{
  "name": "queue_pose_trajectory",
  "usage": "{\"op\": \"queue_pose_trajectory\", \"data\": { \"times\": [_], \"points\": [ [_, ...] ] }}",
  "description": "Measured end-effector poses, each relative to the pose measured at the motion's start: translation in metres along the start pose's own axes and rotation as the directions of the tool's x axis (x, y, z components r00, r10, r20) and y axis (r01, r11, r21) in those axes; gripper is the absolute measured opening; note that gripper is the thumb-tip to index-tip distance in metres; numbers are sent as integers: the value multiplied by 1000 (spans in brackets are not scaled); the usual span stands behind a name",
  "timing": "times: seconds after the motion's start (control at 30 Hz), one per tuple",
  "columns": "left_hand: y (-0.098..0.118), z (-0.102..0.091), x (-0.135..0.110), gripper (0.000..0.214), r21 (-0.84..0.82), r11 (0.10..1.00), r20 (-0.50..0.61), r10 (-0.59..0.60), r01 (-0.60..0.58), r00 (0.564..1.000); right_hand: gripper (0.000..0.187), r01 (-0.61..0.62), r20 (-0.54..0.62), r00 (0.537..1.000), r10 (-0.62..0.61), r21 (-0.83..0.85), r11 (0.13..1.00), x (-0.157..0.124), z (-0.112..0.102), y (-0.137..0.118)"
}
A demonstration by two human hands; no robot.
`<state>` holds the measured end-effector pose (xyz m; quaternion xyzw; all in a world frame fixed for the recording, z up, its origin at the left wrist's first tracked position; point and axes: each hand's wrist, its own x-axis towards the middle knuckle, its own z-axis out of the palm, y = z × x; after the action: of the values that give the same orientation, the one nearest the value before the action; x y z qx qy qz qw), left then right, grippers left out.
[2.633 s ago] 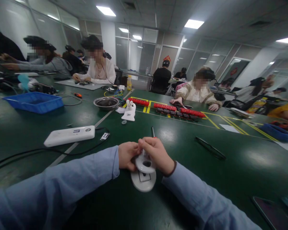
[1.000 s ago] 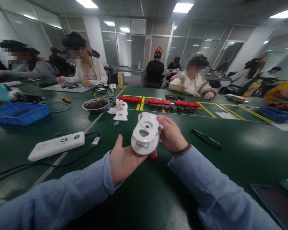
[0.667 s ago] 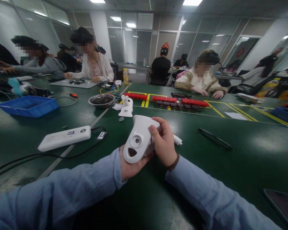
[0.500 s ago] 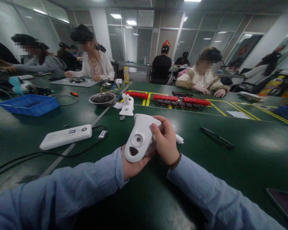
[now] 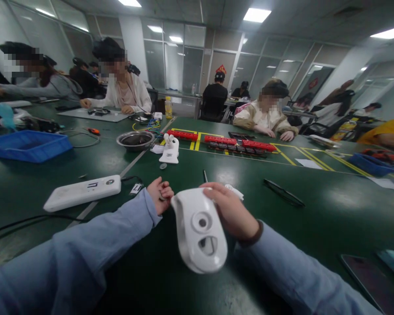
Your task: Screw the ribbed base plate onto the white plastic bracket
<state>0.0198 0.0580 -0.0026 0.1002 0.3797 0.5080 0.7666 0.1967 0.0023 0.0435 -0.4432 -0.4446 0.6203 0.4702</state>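
My right hand (image 5: 234, 212) is closed around the upper right side of a white plastic housing (image 5: 190, 234), which hangs above the table with its lower end toward me. The housing has a round recessed hole and a wider oval opening below it. To its left, my left hand (image 5: 160, 194) is apart from it, palm up with fingers curled in. Something small and dark seems to lie in those fingers, too small to name. Beyond the right hand lies a white plastic part (image 5: 234, 191), partly hidden. A white bracket-like part (image 5: 170, 151) stands farther off beside a small disc (image 5: 163, 166).
A white power strip (image 5: 83, 192) with a black cable lies left. Farther back are a metal bowl (image 5: 135, 141), a blue tray (image 5: 29, 146) and red strips (image 5: 219, 140). Black tweezers (image 5: 284, 192) and a phone (image 5: 374, 280) lie right. Co-workers sit across the table.
My left hand has come off the white housing and moved left, its fingers now curled. The right hand has brought the housing lower and nearer and turned it. The view has tilted slightly.
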Motion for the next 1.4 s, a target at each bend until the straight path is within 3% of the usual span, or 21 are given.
{"op": "queue_pose_trajectory", "data": {
  "times": [0.1,0.2,0.37,0.5,0.57,0.67,0.7,0.77,0.83,0.9,0.97,1.0,1.1,1.17,1.27,1.33,1.4],
  "points": [
    [5,-6,2,47,13,1000,3,-20,20,1000,28,-107,99,990,105,16,994,0,12,28],
    [6,-7,1,51,39,999,-17,-12,13,1000,29,-143,105,984,143,-7,990,1,18,44],
    [7,-4,6,35,129,990,-25,54,-51,998,24,-111,57,991,122,-172,979,5,18,60],
    [5,-5,10,28,283,948,94,125,-147,988,17,-14,35,999,31,-411,911,5,15,56],
    [3,-6,13,24,395,896,183,139,-202,973,20,72,40,997,-61,-700,711,-1,16,47],
    [1,-12,17,25,576,759,329,124,-303,936,24,122,84,981,-177,-969,214,-10,17,27],
    [2,-15,17,28,624,700,379,117,-347,918,24,120,92,975,-204,-984,129,-11,15,20],
    [5,-20,15,37,678,591,471,108,-437,876,24,115,92,958,-271,-991,70,-8,3,3],
    [10,-24,9,51,707,422,583,108,-568,805,24,82,45,943,-329,-992,98,3,-20,-10],
    [16,-27,2,81,684,91,724,39,-724,689,24,57,2,939,-343,-987,149,19,-51,-16],
    [18,-28,-6,112,524,-259,815,-122,-811,566,27,29,-23,956,-292,-984,174,36,-81,-13],
    [17,-29,-9,121,432,-359,828,-207,-827,522,31,25,-25,965,-259,-981,191,43,-93,-8],
    [11,-31,-18,131,295,-365,819,-378,-883,431,29,28,-24,979,-202,-967,255,57,-114,10],
    [6,-33,-24,125,271,-431,797,-401,-861,452,23,37,-32,978,-207,-946,323,60,-114,16],
    [-1,-30,-30,101,250,-632,753,-350,-734,558,19,97,-24,972,-235,-867,489,57,-93,16],
    [-3,-24,-32,92,243,-668,737,-345,-704,582,26,162,8,969,-246,-775,611,51,-70,12],
    [-5,-16,-31,90,246,-662,741,-342,-708,577,30,220,51,966,-253,-676,703,40,-44,10]
  ]
}}
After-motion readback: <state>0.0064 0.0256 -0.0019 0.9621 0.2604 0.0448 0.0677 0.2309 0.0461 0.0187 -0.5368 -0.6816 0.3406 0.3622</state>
